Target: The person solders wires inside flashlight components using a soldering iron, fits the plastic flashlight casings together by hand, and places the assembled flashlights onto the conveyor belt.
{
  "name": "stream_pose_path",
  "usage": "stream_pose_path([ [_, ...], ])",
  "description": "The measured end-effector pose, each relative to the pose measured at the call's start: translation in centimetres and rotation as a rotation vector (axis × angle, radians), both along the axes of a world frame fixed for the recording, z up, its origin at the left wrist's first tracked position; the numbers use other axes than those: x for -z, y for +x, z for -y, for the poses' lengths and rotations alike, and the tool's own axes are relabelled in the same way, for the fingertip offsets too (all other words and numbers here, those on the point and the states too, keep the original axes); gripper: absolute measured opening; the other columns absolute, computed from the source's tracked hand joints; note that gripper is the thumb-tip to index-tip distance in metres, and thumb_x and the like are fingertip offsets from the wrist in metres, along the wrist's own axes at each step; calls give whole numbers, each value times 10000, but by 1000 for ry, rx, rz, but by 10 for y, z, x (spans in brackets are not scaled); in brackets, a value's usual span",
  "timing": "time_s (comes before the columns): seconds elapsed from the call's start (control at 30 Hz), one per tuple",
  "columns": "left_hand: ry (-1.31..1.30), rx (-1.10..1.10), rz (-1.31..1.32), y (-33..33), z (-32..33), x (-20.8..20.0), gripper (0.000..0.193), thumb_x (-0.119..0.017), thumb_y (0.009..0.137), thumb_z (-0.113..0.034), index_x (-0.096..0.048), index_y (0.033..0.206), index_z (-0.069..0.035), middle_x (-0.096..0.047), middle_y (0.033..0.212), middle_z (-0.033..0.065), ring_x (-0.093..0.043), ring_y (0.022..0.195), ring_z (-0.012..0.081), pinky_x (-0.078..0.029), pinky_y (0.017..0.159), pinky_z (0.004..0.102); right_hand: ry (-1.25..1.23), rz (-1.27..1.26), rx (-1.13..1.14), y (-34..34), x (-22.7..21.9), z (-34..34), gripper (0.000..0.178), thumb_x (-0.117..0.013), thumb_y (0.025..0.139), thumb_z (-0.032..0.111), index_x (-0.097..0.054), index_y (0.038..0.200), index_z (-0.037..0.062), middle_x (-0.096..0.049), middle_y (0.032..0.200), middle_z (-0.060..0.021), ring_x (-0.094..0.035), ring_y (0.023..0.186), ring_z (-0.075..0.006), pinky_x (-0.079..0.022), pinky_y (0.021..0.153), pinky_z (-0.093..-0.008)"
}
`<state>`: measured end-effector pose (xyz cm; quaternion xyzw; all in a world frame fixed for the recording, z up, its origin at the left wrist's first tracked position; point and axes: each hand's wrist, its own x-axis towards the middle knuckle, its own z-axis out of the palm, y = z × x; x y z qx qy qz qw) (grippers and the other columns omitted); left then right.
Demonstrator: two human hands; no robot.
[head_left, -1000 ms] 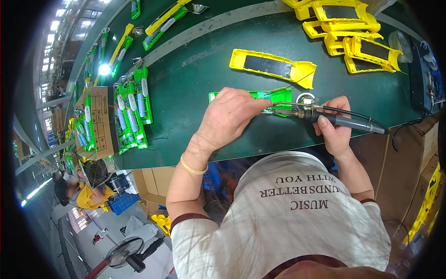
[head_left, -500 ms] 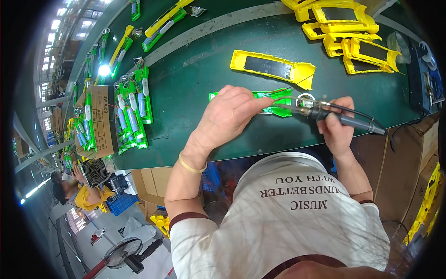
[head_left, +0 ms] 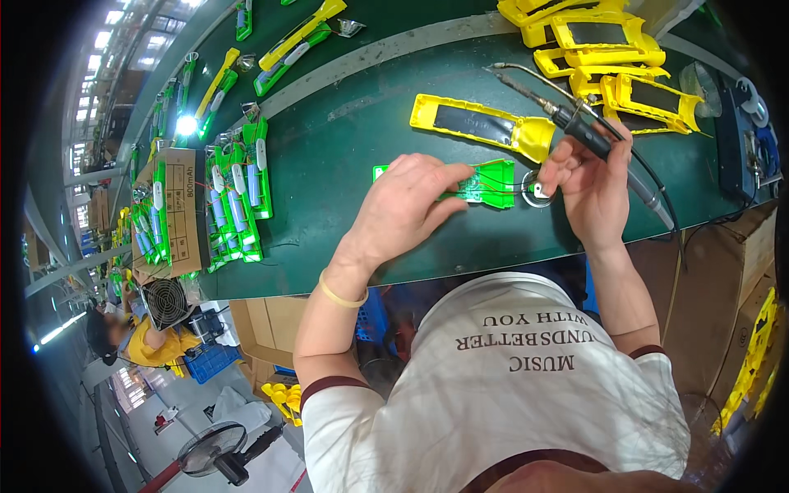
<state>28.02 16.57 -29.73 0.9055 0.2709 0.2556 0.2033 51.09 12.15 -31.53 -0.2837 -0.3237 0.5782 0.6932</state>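
My left hand [head_left: 407, 201] lies over the left part of a green plastic housing [head_left: 500, 185], its thumb and fingers holding it against the table and hiding that end. Thin red and dark wires run from the housing to a round lamp reflector [head_left: 536, 194] at its right end. My right hand [head_left: 593, 177] grips a soldering iron [head_left: 585, 131] with a thin metal feed tube and black cable, its tip raised to the upper left, away from the housing. The fingertips of this hand are beside the reflector. Just beyond lies a yellow shell [head_left: 481, 123] with a dark panel.
Several yellow shells [head_left: 604, 37] are heaped at the far right, near a dark blue box-shaped unit [head_left: 735, 140]. Green housings with batteries [head_left: 238, 193] stand at the left by a cardboard box [head_left: 182, 214]. Farther left, a person in yellow [head_left: 152, 341] sits beyond a fan.
My right hand has tilted the soldering iron up and away from the housing. Its fingers have come to the reflector. The yellow shell has shifted slightly; my left hand stays on the housing.
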Motion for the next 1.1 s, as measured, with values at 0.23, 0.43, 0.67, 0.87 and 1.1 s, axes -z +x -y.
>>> stream_pose_path([
  [0.23, 40, -152, 123, 46, -1, 4, 292, -712, 660, -152, -594, 918, -81, -569, 800, 62, -542, 777, 242, -400, 710, 352, 120, -71, -40, -22, -23, -20, 460, -276, 926, 502, -365, 1176, 125, -554, 989, -169, -595, 859, -309, -513, 651, -376],
  [0.43, 61, -289, 33, 48, -1, 16, 91, -679, 693, -85, -628, 768, -91, -528, 648, 58, -503, 641, 246, -404, 640, 330, -70, 614, 212, 17, 8, -26, 372, -346, 950, 375, -304, 1188, 92, -502, 1161, -185, -528, 1086, -297, -414, 894, -368],
  [0.67, 131, -238, 43, 41, -14, 15, 117, -672, 705, -69, -634, 815, -73, -586, 753, 54, -545, 754, 241, -440, 666, 335, -85, 272, 69, 18, 25, 0, 379, -414, 937, 343, -326, 1140, 35, -537, 1025, -161, -584, 925, -223, -469, 805, -319],
  [0.87, -231, -262, 75, 36, -13, 8, 95, -667, 712, -54, -636, 801, -57, -605, 722, 66, -562, 711, 224, -453, 661, 316, 33, 310, 177, 41, 21, 23, 280, -573, 862, 237, -394, 974, 53, -489, 805, -70, -442, 557, -98, -372, 486, -212],
  [1.1, -182, -129, -63, 35, -16, 0, 47, -639, 728, -47, -615, 766, -33, -568, 710, 99, -545, 728, 270, -445, 652, 351, -7, 473, 125, 36, 29, 31, 286, -629, 810, 152, -372, 895, 63, -492, 769, -63, -431, 528, -78, -366, 451, -199],
])
